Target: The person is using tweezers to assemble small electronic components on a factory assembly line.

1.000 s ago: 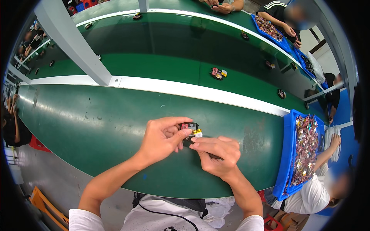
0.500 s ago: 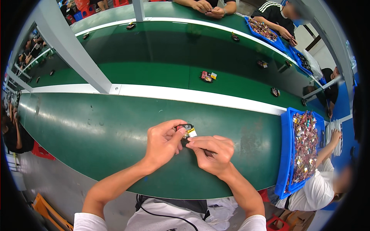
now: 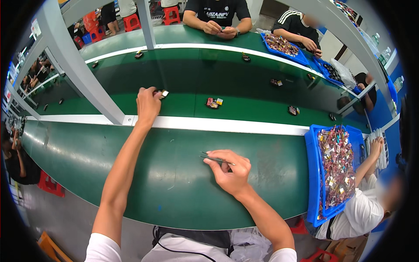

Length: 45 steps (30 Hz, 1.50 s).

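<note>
My left hand (image 3: 148, 105) reaches over the white rail to the green conveyor belt. Its fingers are closed on a small black electronic housing (image 3: 164, 93), of which a white and yellow part sticks out at the right; the fingers hide the rest. Above the near worktable, my right hand (image 3: 232, 172) pinches a pair of thin dark tweezers (image 3: 205, 155). Their tips point left, a little apart, with nothing between them. Another open housing with red and yellow parts (image 3: 214, 103) lies on the belt to the right of my left hand.
A blue tray (image 3: 312, 174) heaped with small wired parts stands at the worktable's right end, beside a person in white. Several more housings, one a black housing (image 3: 293, 110), are spread along the belt. A grey post (image 3: 83, 65) rises left of my left arm. Other people sit across.
My left hand has gone from the worktable out to the belt with the housing. My right hand has come away from it, keeping the tweezers. The view has tilted up slightly.
</note>
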Available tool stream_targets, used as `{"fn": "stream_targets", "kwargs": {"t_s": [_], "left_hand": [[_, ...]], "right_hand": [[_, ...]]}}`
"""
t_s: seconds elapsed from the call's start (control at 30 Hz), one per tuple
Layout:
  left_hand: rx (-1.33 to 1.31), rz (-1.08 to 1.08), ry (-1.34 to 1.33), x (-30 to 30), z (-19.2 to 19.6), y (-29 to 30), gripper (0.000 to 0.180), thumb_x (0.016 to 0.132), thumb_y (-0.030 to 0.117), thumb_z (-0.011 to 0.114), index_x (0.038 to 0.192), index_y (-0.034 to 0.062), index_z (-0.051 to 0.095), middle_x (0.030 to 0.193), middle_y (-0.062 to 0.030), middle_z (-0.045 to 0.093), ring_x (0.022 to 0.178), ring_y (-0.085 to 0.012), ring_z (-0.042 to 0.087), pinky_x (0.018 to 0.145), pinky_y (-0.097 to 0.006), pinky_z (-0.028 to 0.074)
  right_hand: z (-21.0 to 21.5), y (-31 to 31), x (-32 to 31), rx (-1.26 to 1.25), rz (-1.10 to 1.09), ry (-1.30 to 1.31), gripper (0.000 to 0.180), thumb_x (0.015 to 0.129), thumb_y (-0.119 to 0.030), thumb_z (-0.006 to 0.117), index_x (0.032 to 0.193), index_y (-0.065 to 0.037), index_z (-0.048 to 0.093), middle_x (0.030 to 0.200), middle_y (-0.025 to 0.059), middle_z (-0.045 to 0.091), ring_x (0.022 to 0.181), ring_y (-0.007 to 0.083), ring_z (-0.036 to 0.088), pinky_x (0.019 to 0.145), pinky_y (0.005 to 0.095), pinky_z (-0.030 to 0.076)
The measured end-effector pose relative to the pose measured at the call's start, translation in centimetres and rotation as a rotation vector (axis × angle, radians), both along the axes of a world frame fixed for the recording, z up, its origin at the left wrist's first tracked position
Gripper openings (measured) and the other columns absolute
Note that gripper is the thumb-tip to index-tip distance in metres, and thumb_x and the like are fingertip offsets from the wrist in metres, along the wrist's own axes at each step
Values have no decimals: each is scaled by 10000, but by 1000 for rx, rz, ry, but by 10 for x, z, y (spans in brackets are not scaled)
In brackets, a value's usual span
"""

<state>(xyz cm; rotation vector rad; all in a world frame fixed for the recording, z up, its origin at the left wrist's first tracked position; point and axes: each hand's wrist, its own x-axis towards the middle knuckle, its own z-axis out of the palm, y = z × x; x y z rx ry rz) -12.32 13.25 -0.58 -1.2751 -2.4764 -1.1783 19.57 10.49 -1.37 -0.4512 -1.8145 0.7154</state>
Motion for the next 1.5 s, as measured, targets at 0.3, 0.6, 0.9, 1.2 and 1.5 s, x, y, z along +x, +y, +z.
{"fn": "stream_targets", "kwargs": {"t_s": [0.3,0.6,0.9,1.2,1.5], "left_hand": [[-91,-369,-485,81,17,54,254,929,223,732,967,-27,749,782,-112,712,575,-181,660,499,-317,522],[-271,-358,-507,87,13,66,211,945,188,708,903,-10,650,716,-52,686,491,-116,581,405,-285,401],[-50,-438,-851,124,29,-64,183,997,128,631,1032,-49,662,750,-85,691,465,-114,590,370,-263,383],[24,-543,-1031,152,9,-106,163,997,64,649,1090,-67,675,823,-85,713,544,-96,626,435,-225,421],[132,-563,-988,153,0,-110,149,994,41,656,1086,-70,694,802,-91,721,554,-84,608,469,-235,453]], "right_hand": [[2,1,11,-16,-48,-60,196,741,5,855,884,-54,734,890,61,781,416,86,465,412,248,368],[4,-3,4,-44,-23,-59,180,753,-16,855,890,-45,743,871,62,776,408,86,451,415,250,367],[4,-5,6,-673,82,97,152,832,-17,838,938,1,730,712,-50,616,504,-9,381,465,196,286],[11,-7,9,-753,110,173,122,880,52,769,953,27,675,823,30,686,589,-6,493,523,166,362],[3,-11,7,-635,105,68,150,863,56,788,962,16,682,732,-24,633,535,-19,452,484,172,319]]}}
